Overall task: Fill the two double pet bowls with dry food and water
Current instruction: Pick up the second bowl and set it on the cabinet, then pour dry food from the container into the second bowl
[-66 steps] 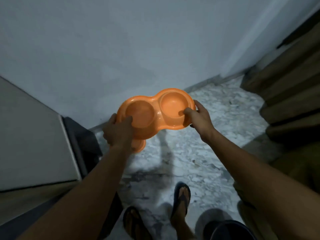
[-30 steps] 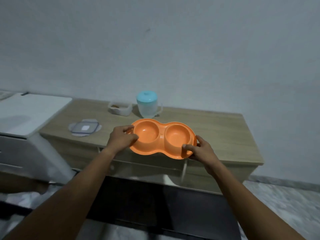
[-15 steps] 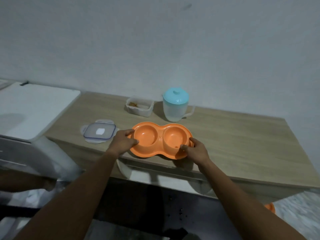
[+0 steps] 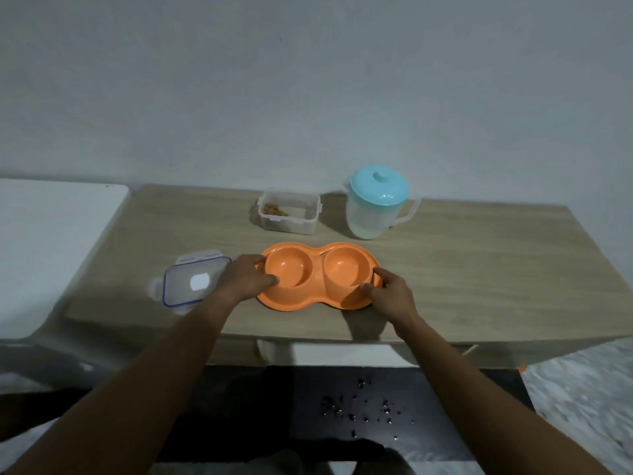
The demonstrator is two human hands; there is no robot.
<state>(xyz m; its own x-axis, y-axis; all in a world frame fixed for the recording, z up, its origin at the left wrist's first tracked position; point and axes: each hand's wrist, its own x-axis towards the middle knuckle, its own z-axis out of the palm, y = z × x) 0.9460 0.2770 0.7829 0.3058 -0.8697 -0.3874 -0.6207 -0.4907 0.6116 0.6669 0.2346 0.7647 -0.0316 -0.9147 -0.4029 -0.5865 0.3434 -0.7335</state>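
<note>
Bowl position: orange double pet bowl (image 4: pixel 318 275) sits flat on wooden tabletop (image 4: pixel 462 269), near front edge, approx. centre of view. Both wells are dry and hold nothing.

Left hand (image 4: pixel 245 279): at bowl's left end. Fingers curled over left rim, thumb pressed on near lip of left well; closed grip on the rim, palm down.

Right hand (image 4: pixel 390 294): at bowl's right end, near front corner. Index fingertip touches right rim; thumb rests against near edge of right well. Remaining fingers folded under palm. Grip is a light pinch on rim.

Bowl lies between the two hands, long axis running left-right, parallel to table front.

Other items on tabletop:
- Clear food container (image 4: pixel 289 212), lid off, behind bowl and apart from it. Small amt of brown dry food in its back-left corner.
- Translucent jug (image 4: pixel 375 209) w/ light-blue lid, just right of container, handle pointing right. Fill level cannot be determined.
- Container lid (image 4: pixel 193 282), blue-edged, lying flat just left of left hand; forearm overlaps its right edge.

White surface (image 4: pixel 51 252) adjoins table on left.
</note>
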